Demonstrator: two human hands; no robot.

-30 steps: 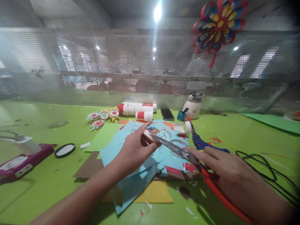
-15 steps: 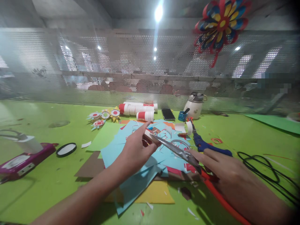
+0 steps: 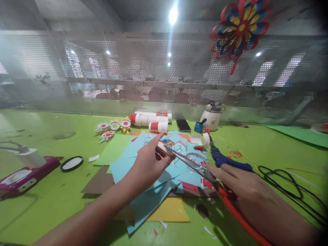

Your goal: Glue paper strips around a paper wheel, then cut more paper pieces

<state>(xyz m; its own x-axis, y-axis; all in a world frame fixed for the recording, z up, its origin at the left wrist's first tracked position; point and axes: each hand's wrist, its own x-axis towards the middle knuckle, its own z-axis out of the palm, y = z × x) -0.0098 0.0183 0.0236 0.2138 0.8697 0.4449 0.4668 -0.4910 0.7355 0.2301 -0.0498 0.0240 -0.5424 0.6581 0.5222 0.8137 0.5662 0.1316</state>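
My left hand [image 3: 147, 164] is closed around a small white and red piece of paper cup [image 3: 162, 147], pinched between thumb and fingers and partly hidden by them. Red-handled scissors [image 3: 192, 166] are in my right hand [image 3: 246, 186], with the fingers wrapped round the handles. Their blade tips point left and meet the piece just above my left thumb. Beneath both hands lies a pile of light blue paper sheets [image 3: 151, 200], strewn with thin white and red cuttings.
A blue glue gun [image 3: 228, 162] and a black cable [image 3: 279, 181] lie at right. Paper cups [image 3: 159, 127], a phone [image 3: 183, 125] and a bottle [image 3: 211, 118] stand behind. Flower-like paper pieces [image 3: 107, 135], a black-rimmed disc [image 3: 72, 164] and a purple power strip [image 3: 30, 176] are at left.
The view has shifted very slightly. Both hands, the scissors and the cup piece keep nearly the same position.
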